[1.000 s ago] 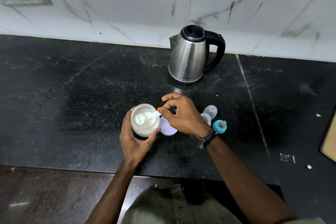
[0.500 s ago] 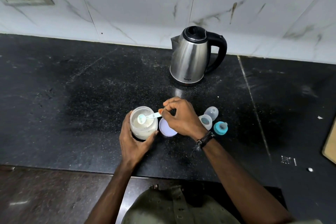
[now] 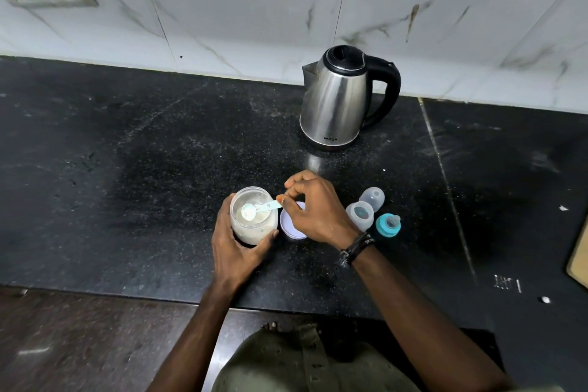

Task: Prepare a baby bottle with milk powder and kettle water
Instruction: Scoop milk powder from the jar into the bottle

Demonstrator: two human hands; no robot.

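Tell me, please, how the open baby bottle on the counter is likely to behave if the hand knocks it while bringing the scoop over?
The baby bottle looks like thin clear plastic and seems empty, so it is probably light and would slide or tip easily. It stands upright and uncapped beside the teal nipple ring, with neither hand steadying it. If tipped, its round body would probably roll on the counter.

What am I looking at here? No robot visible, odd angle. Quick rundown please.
There is no machine: a person works with bare hands, filmed by one wide-angle camera worn on the head, looking down at a black speckled stone counter. The left hand grips an open clear jar of white milk powder. The right hand pinches a small pale plastic scoop, its bowl over the jar's mouth. Beside the jar lies a round white lid. To the right stand a clear baby bottle, its clear dome cap and a teal-ringed teat. Behind stands a steel kettle with a black handle.
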